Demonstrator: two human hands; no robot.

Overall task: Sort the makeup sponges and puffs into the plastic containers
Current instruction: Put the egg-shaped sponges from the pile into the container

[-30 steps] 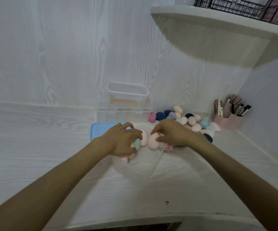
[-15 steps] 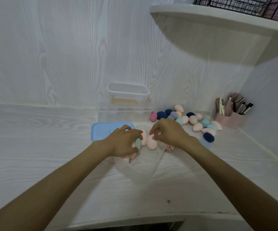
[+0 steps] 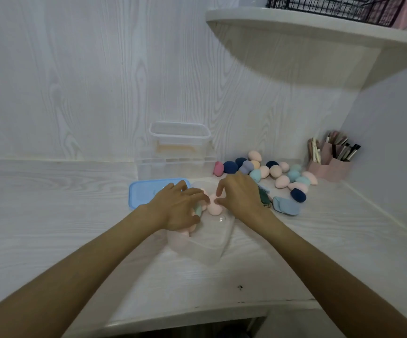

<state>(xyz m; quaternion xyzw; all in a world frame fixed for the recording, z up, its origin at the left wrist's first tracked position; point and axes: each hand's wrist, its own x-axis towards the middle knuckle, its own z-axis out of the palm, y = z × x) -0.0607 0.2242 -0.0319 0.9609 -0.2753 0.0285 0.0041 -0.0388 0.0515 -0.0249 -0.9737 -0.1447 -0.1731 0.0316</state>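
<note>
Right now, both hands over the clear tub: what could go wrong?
1. The left hand holds several sponges, including a green sponge; one could slip from the grip.
2. The clear container looks light and could slide under the pressing hands.
3. The right hand may nudge the blue pouch.

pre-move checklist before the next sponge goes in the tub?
1. Tub open and in reach, lid lying off beside it: ok.
2. Room left in tub, near half looks bare: ok.
3. Left hand free: not ok, it rests on the sponges inside, fingers over a green sponge.
4. Right hand free: cannot tell, its fingertips are at a pink sponge in the tub.
5. Loose sponges left to sort: ok, a pile lies behind the right hand.
6. Second container at the wall, open: ok.
</note>
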